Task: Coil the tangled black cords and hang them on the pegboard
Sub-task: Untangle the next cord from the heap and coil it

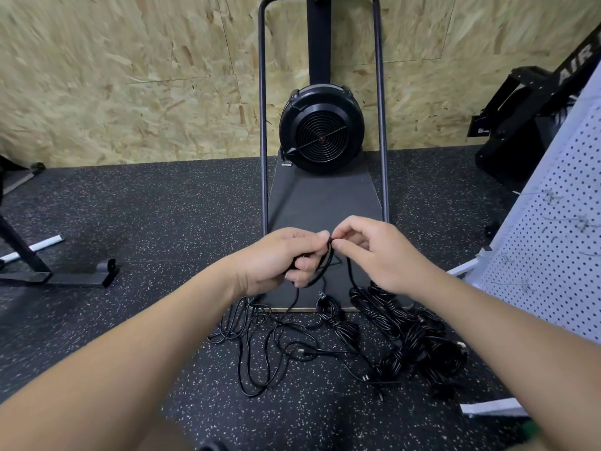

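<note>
A tangle of black cords [325, 346] lies on the speckled black floor in front of me, looser loops on the left and a thick heap [419, 340] on the right. My left hand [283, 258] grips a small coil of one black cord [320, 271], whose ends hang down to the pile. My right hand [377, 252] pinches the same cord at the top of the coil, fingertips meeting the left thumb. The white pegboard [553, 242] leans at the right edge, with several small metal hooks on it.
A black fan machine [322, 128] on a dark base plate [325, 203] with a metal tube frame stands straight ahead against an OSB wall. Black equipment sits at the far right [520, 118] and a bench foot [65, 275] at the left.
</note>
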`<state>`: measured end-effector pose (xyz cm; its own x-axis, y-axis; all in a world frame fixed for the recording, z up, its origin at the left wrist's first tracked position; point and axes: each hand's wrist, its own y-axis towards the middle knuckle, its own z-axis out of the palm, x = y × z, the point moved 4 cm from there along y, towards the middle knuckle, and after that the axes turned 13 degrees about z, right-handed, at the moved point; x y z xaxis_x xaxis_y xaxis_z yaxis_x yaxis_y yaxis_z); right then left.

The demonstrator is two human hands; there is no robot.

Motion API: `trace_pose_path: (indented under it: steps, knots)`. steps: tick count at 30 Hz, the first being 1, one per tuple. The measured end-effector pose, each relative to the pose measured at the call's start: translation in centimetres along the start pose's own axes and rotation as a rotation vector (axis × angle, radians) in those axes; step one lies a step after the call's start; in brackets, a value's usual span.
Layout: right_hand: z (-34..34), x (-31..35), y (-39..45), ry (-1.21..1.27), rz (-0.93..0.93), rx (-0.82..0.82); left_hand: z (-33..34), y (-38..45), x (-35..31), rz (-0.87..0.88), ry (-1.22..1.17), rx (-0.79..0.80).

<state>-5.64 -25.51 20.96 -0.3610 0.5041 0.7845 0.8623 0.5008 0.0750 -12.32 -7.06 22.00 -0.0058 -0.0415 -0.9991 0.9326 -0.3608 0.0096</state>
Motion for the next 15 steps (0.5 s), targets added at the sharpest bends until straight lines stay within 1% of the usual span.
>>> trace_pose_path:
  steps: [2, 6, 8, 9, 11, 13, 15]
  knots:
    - [0.8, -1.8, 0.5, -0.023, 0.095, 0.020, -0.5, 0.2, -0.2, 0.035, -0.108, -0.085]
    - [2.9, -5.1, 0.4, -0.128, 0.334, 0.212, -1.5, 0.6, -0.4, 0.089, -0.294, -0.270]
    - [3.5, -6.1, 0.0, -0.142, 0.425, 0.301, -2.1, 0.7, -0.4, 0.123, -0.368, -0.346]
    - [3.7, -6.5, -0.1, -0.140, 0.455, 0.318, -2.4, 0.7, -0.3, 0.136, -0.402, -0.379]
    - [3.8, -7.3, 0.2, -0.098, 0.508, 0.273, -3.1, 0.9, -0.1, 0.153, -0.435, -0.449]
    - [3.7, -8.0, 0.8, 0.045, 0.565, 0.182, -3.8, 1.1, 0.4, 0.162, -0.436, -0.532]
    - [3.5, -8.2, 1.4, 0.122, 0.567, 0.110, -4.4, 1.1, 0.8, 0.172, -0.438, -0.610]
